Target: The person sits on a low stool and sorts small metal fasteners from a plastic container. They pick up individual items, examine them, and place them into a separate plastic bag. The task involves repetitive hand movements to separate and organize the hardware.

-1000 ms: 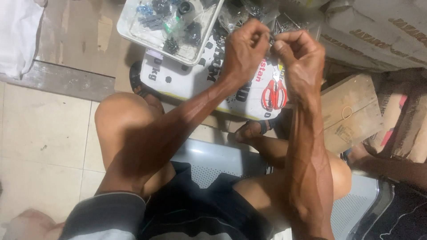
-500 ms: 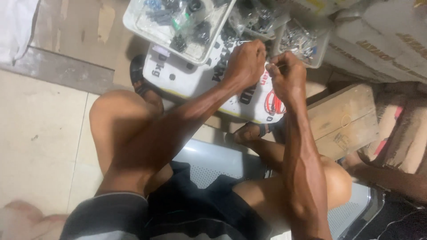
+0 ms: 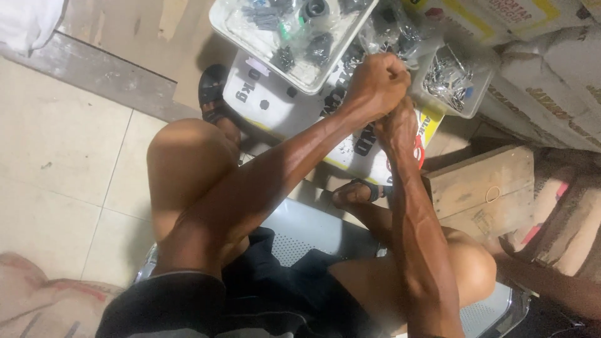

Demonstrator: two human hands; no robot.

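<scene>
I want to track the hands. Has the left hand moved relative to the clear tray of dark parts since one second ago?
Yes. The left hand has come closer to the right hand and now overlaps it; earlier a gap separated them, below the clear tray.

You see two hands, left (image 3: pixel 379 84) and right (image 3: pixel 397 128) | two clear plastic trays, large (image 3: pixel 238 28) and small (image 3: pixel 479 103) | two sandals (image 3: pixel 213 94) (image 3: pixel 366 188) | one wooden crate (image 3: pixel 482 188), right of centre

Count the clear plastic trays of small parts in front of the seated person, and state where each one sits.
2. The large tray sits top centre beyond the hands; the small tray lies right of them. More may be hidden off-frame.
</scene>
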